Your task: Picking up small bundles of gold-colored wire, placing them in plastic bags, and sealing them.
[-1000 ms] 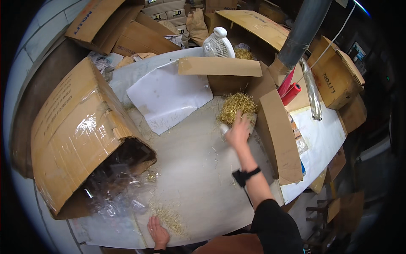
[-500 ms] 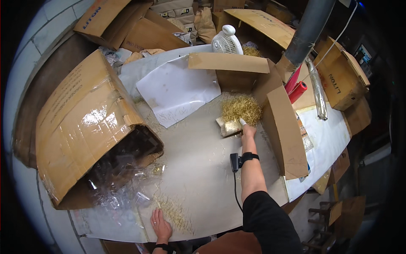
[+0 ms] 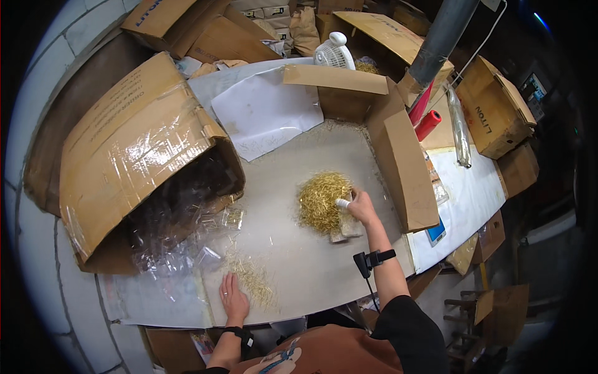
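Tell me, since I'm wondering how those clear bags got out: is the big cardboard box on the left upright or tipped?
Tipped. The big cardboard box lies on its side, its open mouth facing the table, with clear plastic bags spilling out.

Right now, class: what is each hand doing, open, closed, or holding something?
Left hand: open, flat on the table, beside thin gold sticks.
Right hand: at the gold pile; grip cannot be told.

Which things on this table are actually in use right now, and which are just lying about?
In use: right hand on the big golden pile; left hand beside the small golden heap.

Lying about: white fan, red roll, tipped cardboard box, white sheet.
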### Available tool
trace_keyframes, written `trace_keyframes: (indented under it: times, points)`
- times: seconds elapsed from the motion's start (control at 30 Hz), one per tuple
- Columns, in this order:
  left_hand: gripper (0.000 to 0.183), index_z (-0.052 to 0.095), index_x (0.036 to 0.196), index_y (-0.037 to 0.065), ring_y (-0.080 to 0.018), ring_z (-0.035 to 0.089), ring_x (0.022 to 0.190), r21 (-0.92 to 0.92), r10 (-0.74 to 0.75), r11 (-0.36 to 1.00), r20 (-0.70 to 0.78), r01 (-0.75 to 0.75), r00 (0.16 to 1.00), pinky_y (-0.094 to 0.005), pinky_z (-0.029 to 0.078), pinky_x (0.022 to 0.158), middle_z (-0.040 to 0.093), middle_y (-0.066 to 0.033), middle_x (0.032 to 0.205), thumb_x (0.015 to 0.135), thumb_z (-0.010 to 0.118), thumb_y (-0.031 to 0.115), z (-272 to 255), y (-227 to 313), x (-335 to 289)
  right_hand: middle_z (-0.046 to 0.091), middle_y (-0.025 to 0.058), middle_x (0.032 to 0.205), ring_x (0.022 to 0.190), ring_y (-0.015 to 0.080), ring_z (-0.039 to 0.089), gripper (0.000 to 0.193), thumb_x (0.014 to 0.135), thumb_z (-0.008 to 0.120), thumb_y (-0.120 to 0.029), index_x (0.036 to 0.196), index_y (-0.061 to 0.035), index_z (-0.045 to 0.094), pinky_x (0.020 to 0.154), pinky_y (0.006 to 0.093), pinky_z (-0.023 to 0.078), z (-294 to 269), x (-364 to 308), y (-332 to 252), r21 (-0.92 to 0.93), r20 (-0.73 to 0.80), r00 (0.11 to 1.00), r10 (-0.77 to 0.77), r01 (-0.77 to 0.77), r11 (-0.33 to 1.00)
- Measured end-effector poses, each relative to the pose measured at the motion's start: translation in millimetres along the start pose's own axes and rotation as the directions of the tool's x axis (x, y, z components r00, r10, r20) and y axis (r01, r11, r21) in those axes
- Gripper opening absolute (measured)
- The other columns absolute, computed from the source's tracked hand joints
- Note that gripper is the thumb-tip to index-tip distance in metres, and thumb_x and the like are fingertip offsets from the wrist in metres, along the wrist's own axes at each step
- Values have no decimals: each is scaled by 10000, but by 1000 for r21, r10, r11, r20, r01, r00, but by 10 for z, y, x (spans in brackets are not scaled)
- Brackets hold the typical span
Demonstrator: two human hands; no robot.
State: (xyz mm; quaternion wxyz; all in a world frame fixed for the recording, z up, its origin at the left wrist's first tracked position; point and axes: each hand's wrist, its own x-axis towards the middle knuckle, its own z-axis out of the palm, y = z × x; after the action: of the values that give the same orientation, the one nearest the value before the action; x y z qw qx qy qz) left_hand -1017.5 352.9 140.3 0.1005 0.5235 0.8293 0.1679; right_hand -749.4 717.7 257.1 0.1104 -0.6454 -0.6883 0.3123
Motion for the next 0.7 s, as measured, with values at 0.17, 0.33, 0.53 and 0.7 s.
trace_keyframes:
  times: [0.17, 0.33, 0.53, 0.7]
  points:
    - [594, 389, 1337, 2, -304, 265, 1352, -9, -28, 1000, -8, 28, 1000, -447, 203, 1104, 355, -143, 1419, 750, 478, 31, -48, 4, -47, 641, 184, 1000, 893, 282, 644, 422, 830, 676, -230, 1126, 55, 580, 685, 395, 539, 537, -146, 838, 528, -183, 961, 209, -84, 845]
    - [587, 397, 1333, 10, -297, 269, 1351, 2, -26, 1000, -10, 26, 1000, -443, 209, 1103, 354, -126, 1424, 751, 479, 18, -29, 12, -38, 636, 182, 1002, 899, 321, 643, 473, 859, 635, -346, 1142, 24, 555, 723, 423, 538, 719, -159, 815, 871, 394, 890, 228, -441, 217]
    - [578, 410, 1320, 4, -315, 293, 1331, -32, -40, 999, 6, 40, 999, -442, 227, 1094, 381, -139, 1395, 745, 461, -5, -50, 71, 6, 653, 152, 981, 847, 296, 654, 521, 843, 617, -461, 1111, -15, 589, 741, 421, 536, 527, 266, 957, 546, 588, 804, 93, -479, 687]
    - [578, 412, 1326, 27, -284, 271, 1352, -2, -58, 998, 18, 58, 998, -433, 216, 1104, 352, -111, 1426, 752, 473, 8, 33, -19, -21, 651, 127, 977, 915, 217, 642, 390, 880, 626, -261, 1120, 37, 554, 769, 375, 544, 824, 415, 445, 653, 651, 759, -13, -551, 520]
